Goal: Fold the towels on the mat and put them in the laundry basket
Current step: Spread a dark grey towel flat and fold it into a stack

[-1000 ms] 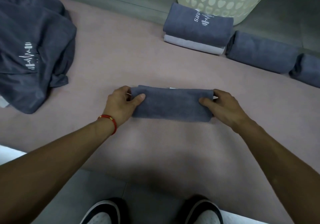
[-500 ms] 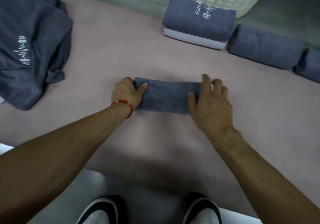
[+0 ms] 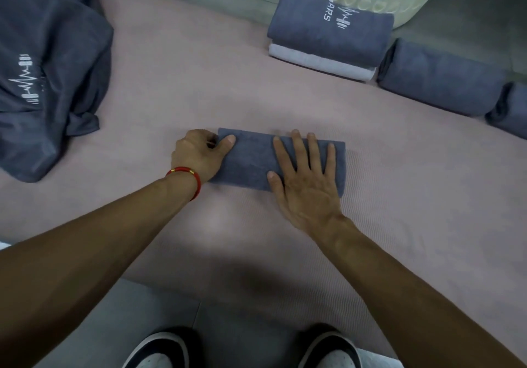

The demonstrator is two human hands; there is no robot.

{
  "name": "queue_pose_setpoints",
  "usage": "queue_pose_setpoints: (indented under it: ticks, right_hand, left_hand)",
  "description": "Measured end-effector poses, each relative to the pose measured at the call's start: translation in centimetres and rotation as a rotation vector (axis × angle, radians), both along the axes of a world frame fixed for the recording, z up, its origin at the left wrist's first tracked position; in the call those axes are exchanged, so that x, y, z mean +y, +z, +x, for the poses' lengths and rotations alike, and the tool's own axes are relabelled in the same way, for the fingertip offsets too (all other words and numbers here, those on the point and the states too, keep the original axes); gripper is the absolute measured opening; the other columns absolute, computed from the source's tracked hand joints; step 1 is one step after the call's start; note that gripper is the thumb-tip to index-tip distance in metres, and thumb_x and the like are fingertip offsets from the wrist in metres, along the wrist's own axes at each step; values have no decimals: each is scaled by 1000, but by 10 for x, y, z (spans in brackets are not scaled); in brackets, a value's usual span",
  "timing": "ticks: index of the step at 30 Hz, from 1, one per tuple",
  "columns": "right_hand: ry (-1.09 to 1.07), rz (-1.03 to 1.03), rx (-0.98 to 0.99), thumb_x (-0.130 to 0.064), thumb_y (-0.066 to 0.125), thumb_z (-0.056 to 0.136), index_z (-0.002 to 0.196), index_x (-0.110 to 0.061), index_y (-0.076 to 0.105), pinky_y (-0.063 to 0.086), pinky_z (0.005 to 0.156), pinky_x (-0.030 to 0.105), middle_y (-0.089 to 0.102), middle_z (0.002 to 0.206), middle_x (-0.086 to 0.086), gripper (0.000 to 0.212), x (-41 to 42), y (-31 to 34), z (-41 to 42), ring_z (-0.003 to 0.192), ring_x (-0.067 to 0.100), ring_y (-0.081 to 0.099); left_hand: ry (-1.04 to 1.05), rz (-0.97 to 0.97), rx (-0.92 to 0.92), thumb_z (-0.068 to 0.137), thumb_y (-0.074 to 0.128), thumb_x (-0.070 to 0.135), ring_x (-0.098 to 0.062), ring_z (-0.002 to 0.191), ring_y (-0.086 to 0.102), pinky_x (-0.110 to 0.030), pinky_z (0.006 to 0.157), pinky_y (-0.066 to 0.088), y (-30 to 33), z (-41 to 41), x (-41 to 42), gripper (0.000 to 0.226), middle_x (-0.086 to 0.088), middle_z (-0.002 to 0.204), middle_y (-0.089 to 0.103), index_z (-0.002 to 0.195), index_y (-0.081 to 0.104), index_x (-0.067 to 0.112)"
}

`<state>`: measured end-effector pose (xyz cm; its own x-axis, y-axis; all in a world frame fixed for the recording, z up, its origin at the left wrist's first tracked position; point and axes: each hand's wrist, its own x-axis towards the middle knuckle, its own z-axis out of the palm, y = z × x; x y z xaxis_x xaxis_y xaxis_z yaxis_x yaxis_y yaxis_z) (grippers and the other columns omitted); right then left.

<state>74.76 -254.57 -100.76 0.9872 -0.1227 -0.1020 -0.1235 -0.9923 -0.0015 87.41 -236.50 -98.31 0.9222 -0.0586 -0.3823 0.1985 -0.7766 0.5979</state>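
Your left hand [image 3: 199, 153] pinches the folded towel's [image 3: 251, 162] left end; your right hand [image 3: 305, 176] presses flat, towel running left-right mid-frame.

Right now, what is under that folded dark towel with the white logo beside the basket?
Under the logo towel lies a folded pale towel, only its front edge showing; the rest is covered.

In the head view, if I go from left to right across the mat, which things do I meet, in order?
Unfolded towel pile → left hand → towel being folded → right hand → rolled towel → second rolled towel at the right edge.
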Motion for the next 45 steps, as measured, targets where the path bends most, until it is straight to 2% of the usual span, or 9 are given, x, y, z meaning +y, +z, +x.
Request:
queue_pose_setpoints:
  ticks: [5, 8, 10, 14, 22, 25, 31, 38, 45]
  right_hand:
    - [-43, 179, 11, -54, 14, 102, 163, -26, 11, -15, 122, 55, 7, 170, 8, 67, 3, 8, 0, 156, 30, 1]
    - [-275, 626, -154, -38, 26, 107, 150, -16, 46, 21, 122, 34, 48, 152, 6, 52, -13, 33, 6, 137, 18, 43]
    - [-400, 600, -379, -25, 44, 107, 133, -10, 63, 40, 109, 28, 64, 131, 8, 36, -32, 42, 3, 117, 21, 57]
    - [-651, 521, -145, -44, 61, 98, 147, -11, 46, 46, 106, 45, 56, 138, 16, 61, -51, 34, -7, 125, 34, 54]
    - [-898, 976, -116, -39, 67, 96, 101, 0, 68, 49, 54, 24, 68, 91, 7, 40, -51, 36, -3, 77, 20, 64]
    - [-979, 1226, -93, -32, 74, 92, 83, -11, 69, 53, 52, 16, 72, 86, 1, 23, -57, 48, -5, 73, 13, 67]
    - [-1026, 1564, -31, -24, 80, 84, 112, -6, 71, 59, 69, 28, 77, 105, 8, 35, -75, 67, -33, 86, 17, 74]
    - [-922, 1546, -96, -43, 86, 65, 130, -6, 64, 53, 99, 41, 73, 121, 9, 78, -155, 117, -72, 114, 27, 69]
    - [-906, 1478, -144, -37, 76, 86, 125, -14, 70, 51, 100, 43, 72, 124, 6, 47, -264, 212, -56, 116, 25, 67]
  left_hand:
    - [-4, -121, 134, 95, 65, 36, -28, 103, 67, -39, 97, 53, 6, 4, 5, 33, -10, 107, 73, 110, 75, 8]
    - [23, -109, 163, 88, 75, 37, -26, 106, 67, -31, 98, 51, 9, 11, 0, 39, -9, 115, 73, 112, 75, 8]
    - [60, -112, 216, 84, 78, 38, -26, 106, 67, -29, 94, 51, 9, 16, 1, 43, -9, 114, 72, 113, 74, 7]
    - [94, -135, 311, 77, 83, 43, -28, 105, 67, -37, 97, 55, 6, 22, 1, 61, -12, 116, 70, 121, 67, 4]
    - [20, -119, 137, 93, 69, 30, -25, 94, 65, -28, 82, 48, 4, 3, -5, 31, -9, 99, 70, 108, 73, 3]
    - [49, -241, 137, 91, 73, 27, -20, 99, 64, -27, 87, 48, 9, -2, 4, 27, -4, 104, 69, 110, 71, 7]
    - [50, -636, 280, 83, 78, 17, -26, 104, 71, -39, 94, 57, 20, -2, 14, 36, -11, 107, 75, 116, 70, 4]
    - [-292, -667, 585, 78, 73, 25, -23, 106, 71, -33, 88, 59, 85, 26, -65, 42, -12, 114, 74, 115, 72, 5]
    - [-308, -766, 657, 87, 69, 19, -16, 90, 70, -34, 72, 61, 173, 32, -174, 27, -3, 102, 75, 113, 71, 12]
